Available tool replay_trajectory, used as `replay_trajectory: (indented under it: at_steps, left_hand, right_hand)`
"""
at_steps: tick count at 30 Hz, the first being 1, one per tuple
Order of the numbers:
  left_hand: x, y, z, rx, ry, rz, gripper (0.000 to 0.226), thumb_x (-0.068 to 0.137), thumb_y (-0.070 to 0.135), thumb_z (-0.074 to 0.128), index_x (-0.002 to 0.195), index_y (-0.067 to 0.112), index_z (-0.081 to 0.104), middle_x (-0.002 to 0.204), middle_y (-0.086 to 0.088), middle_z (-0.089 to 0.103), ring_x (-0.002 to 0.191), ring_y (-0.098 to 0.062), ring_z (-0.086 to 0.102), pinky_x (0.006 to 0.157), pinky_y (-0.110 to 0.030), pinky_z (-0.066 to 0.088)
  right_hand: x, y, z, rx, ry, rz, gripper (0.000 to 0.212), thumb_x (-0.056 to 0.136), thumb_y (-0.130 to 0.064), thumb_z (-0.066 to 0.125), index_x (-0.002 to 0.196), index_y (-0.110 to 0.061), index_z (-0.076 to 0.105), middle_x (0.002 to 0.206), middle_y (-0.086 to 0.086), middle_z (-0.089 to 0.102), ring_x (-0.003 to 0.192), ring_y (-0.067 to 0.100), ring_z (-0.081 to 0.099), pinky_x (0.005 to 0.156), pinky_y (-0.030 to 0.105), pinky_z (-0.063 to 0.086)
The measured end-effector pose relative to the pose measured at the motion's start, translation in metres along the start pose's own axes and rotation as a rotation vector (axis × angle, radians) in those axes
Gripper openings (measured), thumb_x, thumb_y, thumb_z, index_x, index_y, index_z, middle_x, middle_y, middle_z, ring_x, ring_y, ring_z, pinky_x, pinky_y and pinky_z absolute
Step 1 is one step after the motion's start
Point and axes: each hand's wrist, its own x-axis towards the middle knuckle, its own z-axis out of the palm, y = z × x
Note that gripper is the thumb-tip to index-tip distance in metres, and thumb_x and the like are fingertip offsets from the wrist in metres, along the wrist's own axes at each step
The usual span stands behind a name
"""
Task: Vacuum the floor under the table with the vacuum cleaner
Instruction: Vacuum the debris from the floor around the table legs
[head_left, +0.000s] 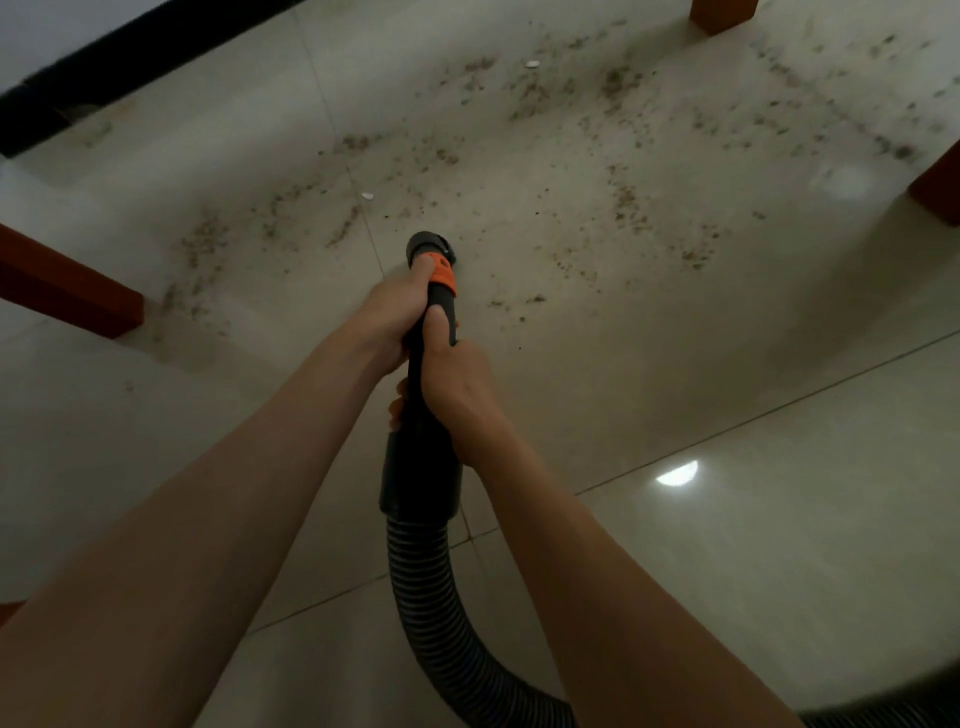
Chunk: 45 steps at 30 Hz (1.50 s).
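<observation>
At the left edge a table leg (72, 291) stands on the floor (727, 519), with dirt (202, 244) scattered beside it. The left hand (389, 317) wraps the black wand (423, 415) at frame centre, just behind its orange collar (442, 278). The right hand (457, 384) grips the wand lower down, fingers curled round it. The wand looks stiff and light, best held where both hands sit; the ribbed hose (441, 623) below is flexible and likely drags. Its long axis runs bottom to top of the frame, the nozzle (428, 247) pointing up toward the dirt. Two more legs (935, 187) stand at upper right.
</observation>
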Motion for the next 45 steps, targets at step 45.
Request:
replay_trajectory:
  at_steps: [45]
  left_hand:
    - [0.019, 0.038, 0.04, 0.027, -0.142, 0.054, 0.047, 0.097, 0.045, 0.042, 0.111, 0.0, 0.048, 0.075, -0.013, 0.061, 0.038, -0.011, 0.059, 0.036, -0.017, 0.044]
  right_hand:
    - [0.016, -0.042, -0.029, -0.07, 0.128, -0.06, 0.052, 0.1, -0.047, 0.03, 0.109, -0.002, 0.054, 0.09, 0.015, 0.065, 0.039, 0.012, 0.056, 0.042, 0.021, 0.047]
